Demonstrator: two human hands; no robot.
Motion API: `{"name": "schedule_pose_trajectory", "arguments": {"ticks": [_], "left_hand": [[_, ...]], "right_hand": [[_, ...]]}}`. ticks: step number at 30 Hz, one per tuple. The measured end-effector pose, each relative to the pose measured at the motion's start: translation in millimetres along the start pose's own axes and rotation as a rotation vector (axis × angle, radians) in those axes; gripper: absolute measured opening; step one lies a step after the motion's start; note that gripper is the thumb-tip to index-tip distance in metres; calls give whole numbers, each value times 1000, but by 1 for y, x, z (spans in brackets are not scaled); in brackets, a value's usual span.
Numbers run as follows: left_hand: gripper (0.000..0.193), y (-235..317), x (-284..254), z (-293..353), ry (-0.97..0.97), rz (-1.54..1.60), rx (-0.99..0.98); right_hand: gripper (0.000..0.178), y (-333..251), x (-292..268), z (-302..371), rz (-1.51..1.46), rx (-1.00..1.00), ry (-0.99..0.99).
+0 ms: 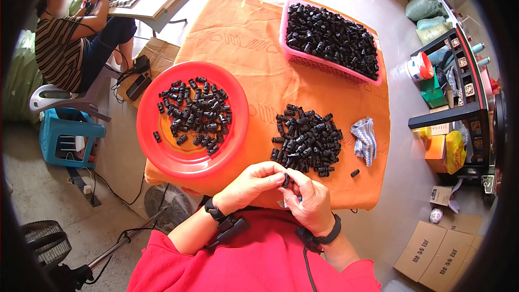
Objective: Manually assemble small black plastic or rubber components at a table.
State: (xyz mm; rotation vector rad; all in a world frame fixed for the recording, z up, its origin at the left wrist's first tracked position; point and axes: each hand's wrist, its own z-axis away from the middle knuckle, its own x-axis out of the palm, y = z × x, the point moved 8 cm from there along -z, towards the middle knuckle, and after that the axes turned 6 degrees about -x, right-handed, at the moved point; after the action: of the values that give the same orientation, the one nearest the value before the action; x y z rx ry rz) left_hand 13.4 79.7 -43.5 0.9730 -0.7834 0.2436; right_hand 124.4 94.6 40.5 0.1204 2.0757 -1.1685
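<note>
Close to the table's front edge, my left hand [258, 181] and my right hand [312, 201] meet with the fingertips pinched together. Between them is one small black plastic cord lock [286, 180], partly covered by the fingers. Just beyond my hands lies a loose pile of similar cord locks [308, 139] on the orange tablecloth [258, 78]. More of them are heaped in a red round tray [233, 151] to the left. A pink basket [330, 64] at the far right is filled with small black parts. One lone black piece [354, 173] lies right of the pile.
A crumpled blue-and-white cloth [365, 139] rests at the table's right side. Left of the table are a blue stool [71, 136], a fan [47, 243] and a person [70, 48] seated at another table. Shelving [459, 92] and cardboard boxes [437, 251] stand on the right.
</note>
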Motion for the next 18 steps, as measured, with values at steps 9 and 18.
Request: {"name": "schedule_pose_trajectory", "arguments": {"ticks": [9,18], "left_hand": [[22,-5,-1,-1,-31,168,-61],[21,-6,-2,-4,-34,140,-54]], "right_hand": [[50,-7,2,-2,91,-85,1],[51,-9,1,-3,105,-101,5]]}}
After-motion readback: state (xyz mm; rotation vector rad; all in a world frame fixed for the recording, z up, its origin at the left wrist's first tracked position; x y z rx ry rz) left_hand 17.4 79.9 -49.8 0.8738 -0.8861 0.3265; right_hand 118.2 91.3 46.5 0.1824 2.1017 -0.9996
